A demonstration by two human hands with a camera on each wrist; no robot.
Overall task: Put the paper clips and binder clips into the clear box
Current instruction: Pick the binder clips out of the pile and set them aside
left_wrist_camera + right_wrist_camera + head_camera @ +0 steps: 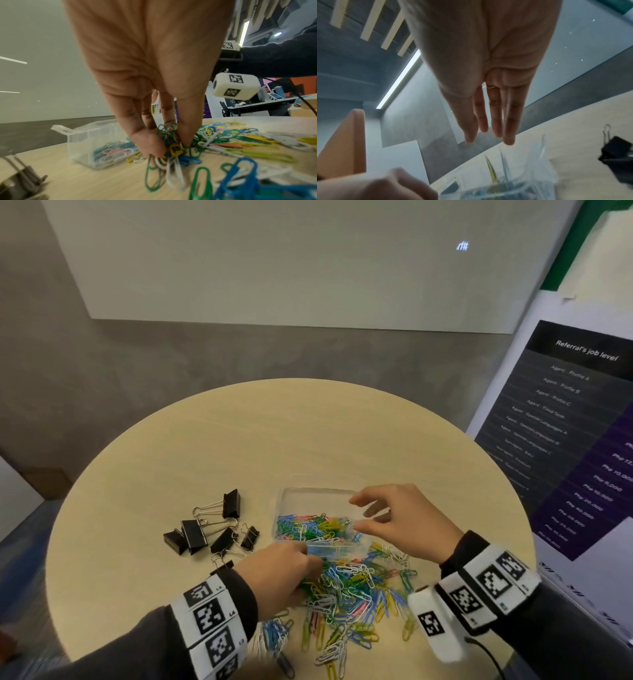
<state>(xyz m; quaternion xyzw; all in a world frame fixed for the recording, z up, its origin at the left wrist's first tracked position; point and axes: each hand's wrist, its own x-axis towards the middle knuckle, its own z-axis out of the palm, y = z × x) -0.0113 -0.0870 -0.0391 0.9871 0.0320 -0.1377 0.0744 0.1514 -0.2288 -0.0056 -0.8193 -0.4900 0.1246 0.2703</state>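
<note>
- Round table (239,440): far half bare wood, all the clutter sits in the near half. Near edge runs under both forearms.
- Clear box (291,498), lid off, sits right of centre; part-filled with coloured clips along its near side, far side of its floor bare.
- Loose paper clips (356,594) spread from the box's near wall toward the near table edge, some touching the wall.
- Binder clips (212,525) grouped left of the box, apart from it; bare tabletop beyond them to the left rim.
- Poster board (565,440) stands off the table's right rim.
- Left hand (277,573): palm down in the loose pile, fingertips (154,148) bunched, pinching a tangle of clips.
- Right hand (404,518): hovering over the box's right end, fingers (508,121) straight and loosely spread, holding nothing.
</note>
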